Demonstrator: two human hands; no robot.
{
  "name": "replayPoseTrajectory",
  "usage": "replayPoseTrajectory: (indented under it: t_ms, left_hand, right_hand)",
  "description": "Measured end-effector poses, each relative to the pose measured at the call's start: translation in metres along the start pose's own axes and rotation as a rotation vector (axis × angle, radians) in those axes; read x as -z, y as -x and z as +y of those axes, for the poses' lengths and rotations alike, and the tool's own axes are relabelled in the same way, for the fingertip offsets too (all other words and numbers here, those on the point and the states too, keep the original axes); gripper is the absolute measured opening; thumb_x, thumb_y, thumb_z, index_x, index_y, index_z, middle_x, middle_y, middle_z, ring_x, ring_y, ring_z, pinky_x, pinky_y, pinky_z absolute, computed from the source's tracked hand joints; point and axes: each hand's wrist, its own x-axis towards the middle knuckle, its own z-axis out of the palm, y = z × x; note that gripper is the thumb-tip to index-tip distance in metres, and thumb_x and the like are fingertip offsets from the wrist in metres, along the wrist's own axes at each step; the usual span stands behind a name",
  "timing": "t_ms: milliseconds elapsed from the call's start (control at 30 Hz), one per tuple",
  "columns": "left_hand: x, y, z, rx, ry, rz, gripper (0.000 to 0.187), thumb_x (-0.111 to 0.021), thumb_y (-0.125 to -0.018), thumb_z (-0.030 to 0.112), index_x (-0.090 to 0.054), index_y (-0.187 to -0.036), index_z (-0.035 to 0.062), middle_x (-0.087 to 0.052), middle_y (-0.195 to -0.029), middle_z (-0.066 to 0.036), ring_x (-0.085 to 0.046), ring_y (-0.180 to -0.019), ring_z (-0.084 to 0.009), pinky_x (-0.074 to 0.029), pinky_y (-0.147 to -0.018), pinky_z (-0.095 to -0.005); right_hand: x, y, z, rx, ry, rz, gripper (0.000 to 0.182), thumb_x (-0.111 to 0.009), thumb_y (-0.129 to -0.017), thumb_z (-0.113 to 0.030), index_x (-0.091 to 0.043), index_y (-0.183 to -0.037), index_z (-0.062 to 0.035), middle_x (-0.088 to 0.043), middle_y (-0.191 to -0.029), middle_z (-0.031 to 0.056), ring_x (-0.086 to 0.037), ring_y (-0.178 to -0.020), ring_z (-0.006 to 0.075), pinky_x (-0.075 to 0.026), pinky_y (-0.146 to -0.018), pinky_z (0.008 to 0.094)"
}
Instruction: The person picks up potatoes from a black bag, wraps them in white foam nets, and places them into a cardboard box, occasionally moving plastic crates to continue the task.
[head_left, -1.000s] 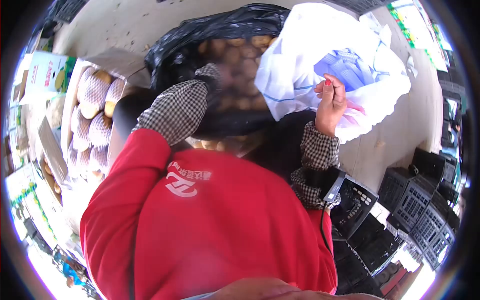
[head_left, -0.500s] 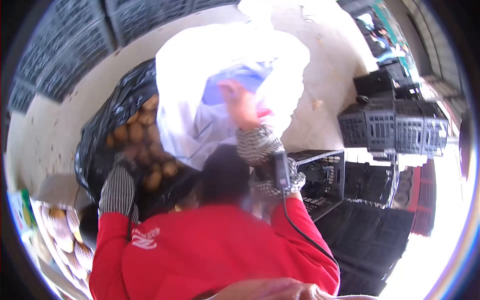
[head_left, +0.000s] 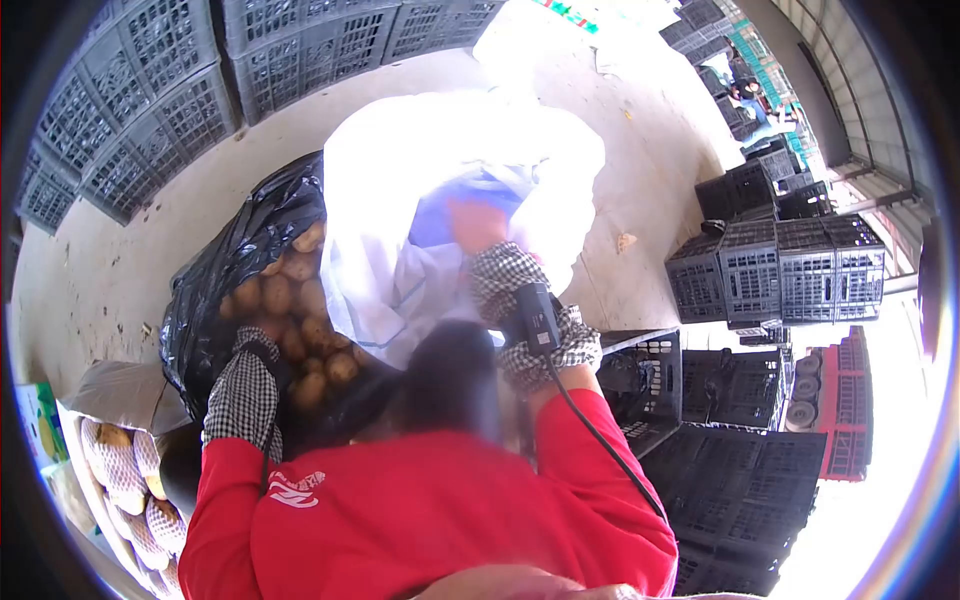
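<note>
The right hand (head_left: 478, 224), blurred, is inside the mouth of one white plastic bag (head_left: 400, 170); whether its fingers grip the bag or stay spread cannot be told. This bag stands just above frame centre, touching one black plastic bag (head_left: 215, 290) at its 8 o'clock, whose open top shows brown kiwifruit (head_left: 300, 268), roughly a dozen visible. The left hand (head_left: 262, 350), in a dark glove, is sunk among those fruits, its fingers hidden, so its grip cannot be told. Both forearms wear checked sleeves, and one small black device (head_left: 537, 316) with a cable is strapped on the right wrist. At 7 o'clock lies one box (head_left: 75, 440) of fruit in white foam nets (head_left: 120, 470). Stacked black plastic crates (head_left: 780, 270) fill 3 to 5 o'clock, grey crates (head_left: 150, 90) line 10 to 12 o'clock.
</note>
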Motion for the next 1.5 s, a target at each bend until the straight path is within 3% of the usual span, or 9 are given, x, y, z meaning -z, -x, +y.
replayPoseTrajectory:
  t_ms: [233, 400, 667, 800, 967, 1067, 1167, 1300, 1500]
  left_hand:
    - [-0.008, 0.001, 0.003, 0.057, 0.217, 0.161, 0.039, -0.046, -0.080, 0.028, -0.046, -0.111, 0.0050, -0.053, -0.110, -0.015, -0.052, -0.100, -0.0253, -0.039, -0.088, -0.0383]
    - [-0.014, -0.002, -0.015, 0.185, 0.521, 0.281, 0.080, -0.069, -0.065, 0.027, -0.024, -0.124, -0.0018, -0.052, -0.106, -0.022, -0.052, -0.098, -0.0304, -0.043, -0.084, -0.0364]
    - [0.041, 0.055, 0.043, 0.056, 0.302, 0.136, 0.065, -0.063, -0.071, 0.023, -0.028, -0.122, 0.0032, -0.053, -0.102, -0.021, -0.053, -0.096, -0.0296, -0.045, -0.081, -0.0364]
    - [0.064, 0.097, 0.094, 0.158, 0.316, 0.221, 0.062, -0.066, -0.069, 0.026, -0.036, -0.117, 0.0018, -0.053, -0.102, -0.022, -0.053, -0.097, -0.0300, -0.043, -0.084, -0.0370]
    - [0.087, 0.130, 0.116, 0.088, 0.083, 0.130, 0.067, -0.069, -0.063, 0.032, -0.039, -0.116, 0.0016, -0.053, -0.103, -0.020, -0.053, -0.097, -0.0274, -0.043, -0.084, -0.0341]
    - [0.093, 0.144, 0.094, -0.116, 0.411, 0.343, 0.075, -0.072, -0.060, 0.036, -0.038, -0.118, 0.0017, -0.053, -0.110, -0.016, -0.053, -0.099, -0.0279, -0.046, -0.082, -0.0347]
    - [0.117, 0.220, 0.132, -0.351, 1.423, 0.151, 0.070, -0.067, -0.067, 0.039, -0.038, -0.121, 0.0062, -0.050, -0.116, -0.012, -0.052, -0.102, -0.0253, -0.048, -0.077, -0.0358]
    - [0.091, 0.241, 0.140, -0.613, 1.826, 0.050, 0.067, -0.062, -0.071, 0.043, -0.034, -0.125, 0.0149, -0.046, -0.121, -0.006, -0.049, -0.106, -0.0244, -0.050, -0.074, -0.0378]
    - [0.068, 0.253, 0.162, -0.599, 2.027, 0.029, 0.054, -0.048, -0.081, 0.044, -0.037, -0.125, 0.0146, -0.046, -0.122, -0.006, -0.050, -0.105, -0.0226, -0.049, -0.076, -0.0365]
  right_hand:
    - [-0.007, -0.011, -0.006, -0.024, 0.120, 0.122, 0.021, -0.046, -0.078, -0.015, -0.051, -0.098, -0.0106, -0.057, -0.088, 0.0126, -0.059, -0.078, 0.0264, -0.047, -0.061, 0.0377]
    - [-0.007, -0.011, -0.004, 0.001, 0.094, 0.224, 0.020, -0.048, -0.076, -0.014, -0.052, -0.095, -0.0101, -0.055, -0.087, 0.0104, -0.056, -0.083, 0.0248, -0.047, -0.060, 0.0371]
    - [0.021, 0.013, -0.009, 0.232, 0.032, 0.465, 0.014, -0.049, -0.075, -0.013, -0.051, -0.089, -0.0079, -0.054, -0.086, 0.0082, -0.055, -0.085, 0.0237, -0.046, -0.061, 0.0388]
    - [0.065, 0.039, -0.026, 0.040, -0.359, 0.372, 0.010, -0.048, -0.082, -0.014, -0.047, -0.088, -0.0054, -0.057, -0.079, 0.0101, -0.060, -0.067, 0.0229, -0.047, -0.060, 0.0379]
    - [0.070, 0.065, -0.031, 0.004, -1.572, 0.359, 0.006, -0.046, -0.082, -0.003, -0.045, -0.087, -0.0066, -0.055, -0.078, 0.0059, -0.059, -0.062, 0.0134, -0.046, -0.050, 0.0249]
    - [0.060, 0.081, -0.043, -0.001, -1.959, 0.246, 0.012, -0.046, -0.082, -0.001, -0.047, -0.092, -0.0083, -0.055, -0.082, 0.0058, -0.058, -0.064, 0.0139, -0.046, -0.050, 0.0222]
    - [0.038, 0.094, -0.067, 0.108, -2.126, 0.077, 0.019, -0.046, -0.082, -0.001, -0.048, -0.099, -0.0090, -0.055, -0.083, 0.0059, -0.058, -0.064, 0.0137, -0.047, -0.052, 0.0228]
    - [0.036, 0.117, -0.121, 0.258, -1.821, -0.055, 0.022, -0.045, -0.081, -0.003, -0.050, -0.102, -0.0073, -0.056, -0.084, 0.0066, -0.058, -0.068, 0.0157, -0.049, -0.060, 0.0283]
    - [0.057, 0.149, -0.156, 0.362, -1.126, 0.349, 0.030, -0.053, -0.074, -0.010, -0.050, -0.103, -0.0016, -0.056, -0.094, 0.0179, -0.059, -0.078, 0.0297, -0.046, -0.072, 0.0365]
